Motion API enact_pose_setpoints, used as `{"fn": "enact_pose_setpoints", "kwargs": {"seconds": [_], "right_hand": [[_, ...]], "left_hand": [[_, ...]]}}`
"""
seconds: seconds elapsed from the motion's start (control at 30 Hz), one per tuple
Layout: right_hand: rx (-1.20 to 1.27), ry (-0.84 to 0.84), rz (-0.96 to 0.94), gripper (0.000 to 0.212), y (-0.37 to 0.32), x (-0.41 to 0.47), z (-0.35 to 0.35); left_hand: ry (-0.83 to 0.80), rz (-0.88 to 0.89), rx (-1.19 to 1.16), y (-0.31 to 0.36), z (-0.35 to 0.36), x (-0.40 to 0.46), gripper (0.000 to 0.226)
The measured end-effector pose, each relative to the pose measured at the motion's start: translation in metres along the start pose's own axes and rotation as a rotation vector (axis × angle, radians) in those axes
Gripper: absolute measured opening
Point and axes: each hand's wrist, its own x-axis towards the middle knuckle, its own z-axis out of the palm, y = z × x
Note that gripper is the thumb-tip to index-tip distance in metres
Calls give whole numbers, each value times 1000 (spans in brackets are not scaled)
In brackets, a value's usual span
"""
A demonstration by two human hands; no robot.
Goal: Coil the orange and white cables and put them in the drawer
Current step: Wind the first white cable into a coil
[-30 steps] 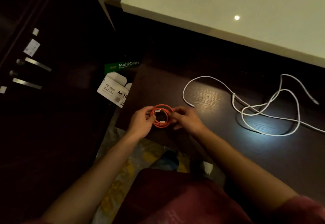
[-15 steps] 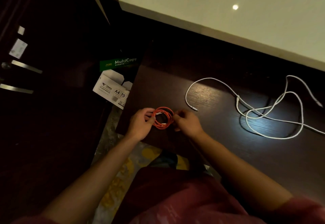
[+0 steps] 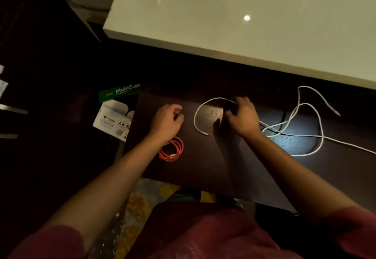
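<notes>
The orange cable (image 3: 172, 150) lies coiled in a small ring on the dark wooden table (image 3: 213, 163), just beside my left wrist. My left hand (image 3: 166, 119) hovers beyond the coil with fingers loosely curled and holds nothing. The white cable (image 3: 305, 132) sprawls in loose loops across the right part of the table, one end (image 3: 206, 134) pointing toward me. My right hand (image 3: 242, 116) is on the white cable's left loop, fingers bent over the cord where it passes under them. No open drawer shows in the view.
A pale countertop (image 3: 244, 35) runs along the far side. Left of the table, on the floor, stand a green MultiCopy paper box (image 3: 120, 92) and a white A4 box (image 3: 113, 120). Dark cabinet fronts with metal handles (image 3: 12, 109) fill the far left.
Both hands let go of the orange coil, which now lies on the table. My right hand moved right and forward onto the white cable; my left hand lifted away forward.
</notes>
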Motion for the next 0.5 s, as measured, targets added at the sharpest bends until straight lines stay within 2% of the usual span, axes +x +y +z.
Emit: {"fn": "enact_pose_setpoints", "kwargs": {"seconds": [0.07, 0.13, 0.27, 0.33, 0.4, 0.5], "right_hand": [[-211, -61, -4, 57, 19, 10, -8], [-360, -93, -17, 54, 23, 17, -3], [-448, -24, -32, 37, 33, 22, -7], [-321, -26, -84, 27, 34, 20, -11], [-42, -64, -134, 20, 30, 13, -24], [399, -89, -175, 11, 21, -12, -70]], "left_hand": [[-96, 17, 137, 21, 24, 23, 39], [-146, 18, 229, 29, 37, 34, 48], [-172, 43, 332, 42, 59, 44, 48], [-154, 62, 367, 47, 61, 43, 42], [-109, 112, 362, 52, 60, 40, 31], [-86, 233, 197, 74, 54, 33, 28]]}}
